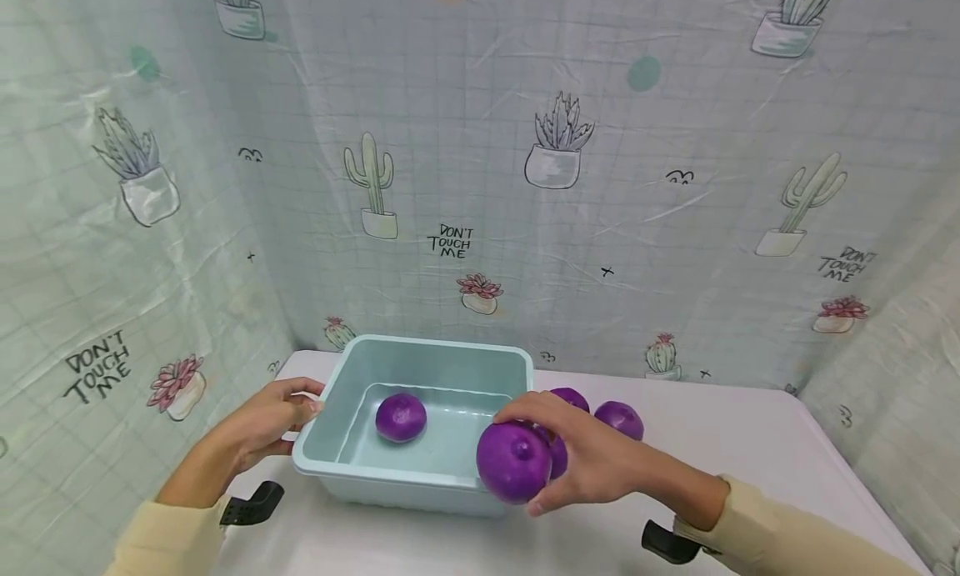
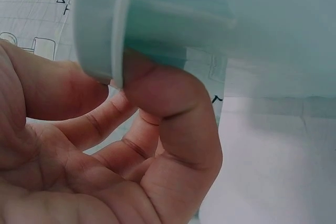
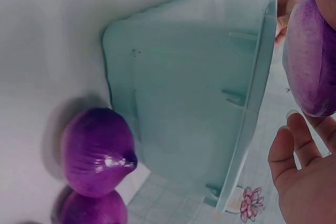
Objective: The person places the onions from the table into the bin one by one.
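Note:
A light blue-green plastic bin [image 1: 397,474] sits on the white table with one purple onion [image 1: 401,418] inside. My left hand [image 1: 262,422] pinches the bin's left rim between thumb and curled fingers, seen close in the left wrist view at the rim [image 2: 97,24]. With my right hand [image 1: 600,451] I grip another purple onion [image 1: 513,462], which overlaps the bin's front right corner in the head view. In the right wrist view this held onion [image 3: 310,59] appears above the level of the bin's rim.
Several more onions lie on the table right of the bin, among them one [image 1: 620,420] beyond my right hand and one [image 3: 98,150] close to the bin's side. A cactus-print curtain [image 1: 480,142] stands behind the table [image 1: 727,451] and along its sides.

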Available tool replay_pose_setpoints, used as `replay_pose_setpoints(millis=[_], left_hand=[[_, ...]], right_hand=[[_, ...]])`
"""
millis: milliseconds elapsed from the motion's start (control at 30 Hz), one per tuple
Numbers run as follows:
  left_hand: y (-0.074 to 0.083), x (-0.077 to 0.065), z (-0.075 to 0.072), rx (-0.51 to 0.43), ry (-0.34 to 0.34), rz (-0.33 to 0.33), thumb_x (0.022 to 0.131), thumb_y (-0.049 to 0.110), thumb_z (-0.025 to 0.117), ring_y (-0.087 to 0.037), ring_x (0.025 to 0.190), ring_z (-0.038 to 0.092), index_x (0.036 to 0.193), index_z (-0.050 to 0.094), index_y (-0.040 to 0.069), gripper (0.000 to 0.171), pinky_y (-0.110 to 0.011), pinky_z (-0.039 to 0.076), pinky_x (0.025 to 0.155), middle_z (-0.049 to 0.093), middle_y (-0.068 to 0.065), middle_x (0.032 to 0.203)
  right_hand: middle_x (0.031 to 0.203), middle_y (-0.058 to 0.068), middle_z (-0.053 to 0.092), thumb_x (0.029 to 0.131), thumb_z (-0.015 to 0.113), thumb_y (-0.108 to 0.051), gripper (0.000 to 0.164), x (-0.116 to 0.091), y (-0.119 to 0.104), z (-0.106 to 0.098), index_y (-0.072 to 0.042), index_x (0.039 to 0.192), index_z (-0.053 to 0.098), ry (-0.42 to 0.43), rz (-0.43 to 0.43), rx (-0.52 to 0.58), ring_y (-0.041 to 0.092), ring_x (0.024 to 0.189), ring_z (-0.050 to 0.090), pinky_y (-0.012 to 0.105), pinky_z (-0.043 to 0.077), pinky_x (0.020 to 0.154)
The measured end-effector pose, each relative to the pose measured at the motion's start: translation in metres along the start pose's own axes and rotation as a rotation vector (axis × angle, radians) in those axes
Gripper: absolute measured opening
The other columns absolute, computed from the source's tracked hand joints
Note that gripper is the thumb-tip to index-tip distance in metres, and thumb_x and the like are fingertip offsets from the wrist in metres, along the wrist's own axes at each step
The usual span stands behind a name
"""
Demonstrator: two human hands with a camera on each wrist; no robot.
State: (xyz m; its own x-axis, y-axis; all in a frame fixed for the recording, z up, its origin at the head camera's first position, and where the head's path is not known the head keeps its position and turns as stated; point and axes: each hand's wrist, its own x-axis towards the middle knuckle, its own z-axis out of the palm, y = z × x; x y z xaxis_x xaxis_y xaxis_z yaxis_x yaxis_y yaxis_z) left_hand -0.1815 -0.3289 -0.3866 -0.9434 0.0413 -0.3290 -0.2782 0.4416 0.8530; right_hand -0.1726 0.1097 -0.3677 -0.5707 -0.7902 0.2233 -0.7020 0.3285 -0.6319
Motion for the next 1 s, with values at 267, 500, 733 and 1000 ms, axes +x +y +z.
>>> replay_pose_setpoints(millis=[267, 500, 733, 1000], left_hand=[[0.002, 0.0, 0.004, -0.015, 0.008, -0.005, 0.106, 0.01, 0.05, -0.026, 0.103, 0.068, 0.145, 0.044, -0.002, 0.041, -0.045, 0.061, 0.079, 0.063, -0.019, 0.122], [0.002, -0.002, 0.002, -0.023, 0.008, 0.012, 0.107, 0.011, 0.05, -0.024, 0.101, 0.068, 0.144, 0.044, -0.002, 0.04, -0.044, 0.061, 0.078, 0.064, -0.017, 0.121], [-0.001, -0.003, 0.002, -0.036, 0.017, -0.001, 0.107, 0.01, 0.05, -0.026, 0.102, 0.067, 0.144, 0.045, -0.002, 0.039, -0.044, 0.061, 0.078, 0.064, -0.018, 0.122], [-0.001, -0.003, 0.003, -0.048, 0.019, 0.002, 0.107, 0.01, 0.05, -0.027, 0.103, 0.067, 0.143, 0.045, -0.002, 0.039, -0.045, 0.061, 0.078, 0.063, -0.019, 0.123]], right_hand=[[0.143, -0.01, 0.056, 0.07, 0.095, -0.034, 0.088, 0.016, 0.001, -0.001, -0.033, 0.146, 0.05, -0.03, -0.012, 0.002, 0.013, 0.131, 0.052, 0.037, 0.053, 0.099], [0.143, -0.006, 0.057, 0.072, 0.095, -0.036, 0.085, 0.035, 0.001, 0.001, -0.03, 0.145, 0.053, -0.048, -0.066, -0.03, 0.014, 0.127, 0.051, 0.031, 0.051, 0.092], [0.142, -0.007, 0.058, 0.07, 0.096, -0.034, 0.087, 0.06, 0.0, 0.002, -0.029, 0.146, 0.053, -0.084, -0.097, -0.025, 0.011, 0.12, 0.05, 0.028, 0.05, 0.088], [0.14, -0.011, 0.06, 0.067, 0.097, -0.031, 0.089, 0.084, -0.002, 0.004, -0.03, 0.146, 0.054, -0.129, -0.087, -0.026, 0.01, 0.118, 0.05, 0.03, 0.049, 0.089]])
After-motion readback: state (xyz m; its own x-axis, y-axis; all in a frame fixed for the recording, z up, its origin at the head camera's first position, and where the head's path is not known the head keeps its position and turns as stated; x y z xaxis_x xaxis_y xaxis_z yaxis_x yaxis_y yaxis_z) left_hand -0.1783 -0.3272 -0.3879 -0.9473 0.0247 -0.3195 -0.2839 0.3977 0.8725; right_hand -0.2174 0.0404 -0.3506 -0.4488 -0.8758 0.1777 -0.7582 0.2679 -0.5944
